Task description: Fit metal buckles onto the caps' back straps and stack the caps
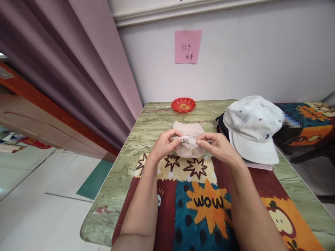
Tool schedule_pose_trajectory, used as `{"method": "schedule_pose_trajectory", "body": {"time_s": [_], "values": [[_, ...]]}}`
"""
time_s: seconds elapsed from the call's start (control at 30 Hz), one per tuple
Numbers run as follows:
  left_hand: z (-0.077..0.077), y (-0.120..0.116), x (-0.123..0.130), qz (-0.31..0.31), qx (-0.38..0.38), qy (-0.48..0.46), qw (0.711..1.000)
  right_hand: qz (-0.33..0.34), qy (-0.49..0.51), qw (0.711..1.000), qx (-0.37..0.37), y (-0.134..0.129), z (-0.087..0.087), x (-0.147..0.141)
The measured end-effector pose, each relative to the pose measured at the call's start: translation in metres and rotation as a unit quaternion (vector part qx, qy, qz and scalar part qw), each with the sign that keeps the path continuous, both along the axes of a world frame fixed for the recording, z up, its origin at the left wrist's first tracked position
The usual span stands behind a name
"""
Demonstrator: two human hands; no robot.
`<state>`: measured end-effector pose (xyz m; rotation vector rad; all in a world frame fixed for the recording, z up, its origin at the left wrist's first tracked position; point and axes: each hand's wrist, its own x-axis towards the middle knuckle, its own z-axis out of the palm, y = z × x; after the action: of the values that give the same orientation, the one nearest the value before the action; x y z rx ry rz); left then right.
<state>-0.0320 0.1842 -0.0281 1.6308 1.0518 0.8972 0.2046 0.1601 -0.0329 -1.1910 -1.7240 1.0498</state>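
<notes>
A pale pink cap [188,129] lies near the middle of the table, its brim pointing to the far side. Across its near part runs a narrow light band with a small grey label or buckle; which of the two I cannot make out. My left hand [166,143] pinches the band's left end between thumb and fingers. On the other end, thumb and fingers of my right hand [218,144] are closed in the same way. A thin pale loop hangs below the band. To the right of my right hand sits a white cap [253,127], resting on dark items.
At the table's [104,205] far edge stands a red scalloped dish [183,105]. A colourful patterned mat [199,195] lies under my forearms. Behind are a white wall with a pink note [187,47] and, at left, a purple curtain [86,66].
</notes>
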Motion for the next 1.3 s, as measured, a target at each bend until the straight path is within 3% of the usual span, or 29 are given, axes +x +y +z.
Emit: {"method": "schedule_pose_trajectory", "body": {"time_s": [0.3,0.5,0.73,0.8,0.9,1.0,1.07,1.17,1.23,1.3], "values": [[-0.004,0.002,0.002,-0.018,0.032,-0.01,0.999,-0.011,0.038,0.999,0.008,0.003,-0.006,-0.009],[-0.005,0.005,-0.006,0.007,0.065,0.026,0.998,-0.069,0.048,0.996,0.012,0.002,-0.001,0.017],[-0.001,0.008,-0.031,-0.031,0.091,0.136,0.986,0.016,-0.106,0.994,0.014,-0.003,-0.005,0.052],[-0.001,0.008,-0.035,-0.044,0.091,0.175,0.979,0.012,-0.174,0.984,0.023,0.0,-0.012,0.05],[-0.005,0.009,-0.033,-0.008,0.102,0.242,0.965,-0.02,-0.299,0.953,0.04,0.007,-0.025,0.04],[-0.008,0.012,-0.027,0.016,0.131,0.256,0.958,-0.044,-0.342,0.936,0.071,0.013,-0.031,0.032],[-0.006,0.012,-0.024,0.011,0.139,0.217,0.966,-0.055,-0.294,0.949,0.1,0.013,-0.027,0.031],[0.002,0.005,-0.023,0.016,0.102,0.079,0.992,-0.062,-0.117,0.984,0.121,0.006,-0.011,0.031],[0.01,-0.003,-0.022,0.04,0.061,-0.053,0.996,-0.07,0.023,0.992,0.098,-0.002,0.0,0.03],[0.015,-0.009,-0.019,0.064,0.019,-0.173,0.983,-0.086,0.132,0.986,0.05,-0.008,0.006,0.027]]}}
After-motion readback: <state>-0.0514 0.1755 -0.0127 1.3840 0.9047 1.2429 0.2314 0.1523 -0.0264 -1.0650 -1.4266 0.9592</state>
